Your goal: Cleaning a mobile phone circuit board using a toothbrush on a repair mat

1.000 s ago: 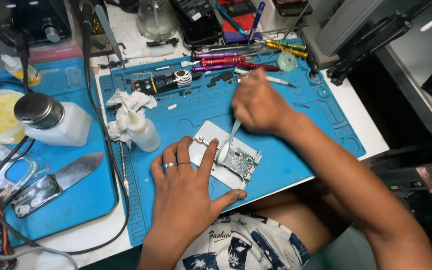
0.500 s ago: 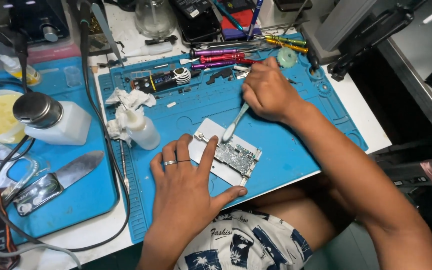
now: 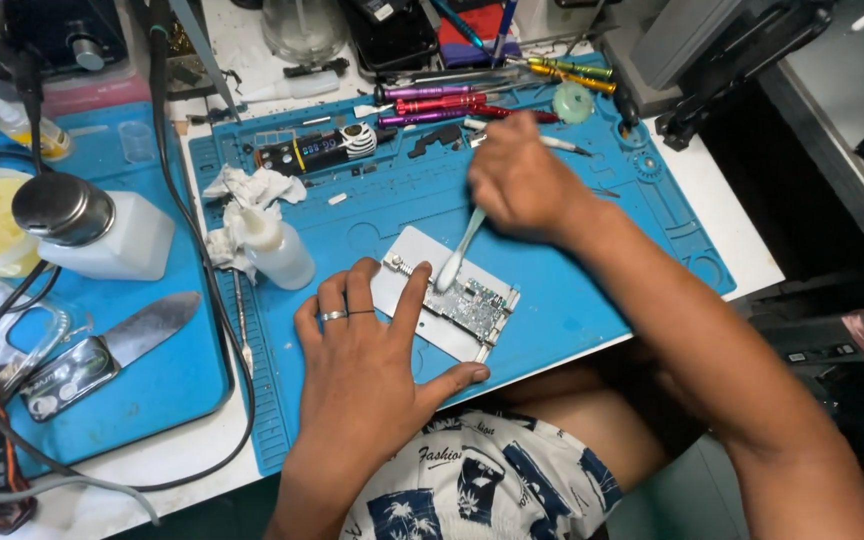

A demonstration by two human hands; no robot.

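Head view. The right hand [image 3: 517, 185] is closed around a white brush [image 3: 457, 252], whose tip rests on the circuit board [image 3: 472, 303] clamped on a metal holder plate [image 3: 422, 275] near the front edge of the blue mat [image 3: 572, 300]. The left hand [image 3: 367, 365] lies flat with fingers spread, pressing the plate's left side. Compared with half a second ago, the right hand sits slightly lower and nearer the board. Bare mat lies to the right; a squeeze bottle [image 3: 277, 250] stands just left.

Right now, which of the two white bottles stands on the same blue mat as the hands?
The small squeeze bottle beside the crumpled tissue; the squat bottle with the metal cap stands on the other mat, further left.
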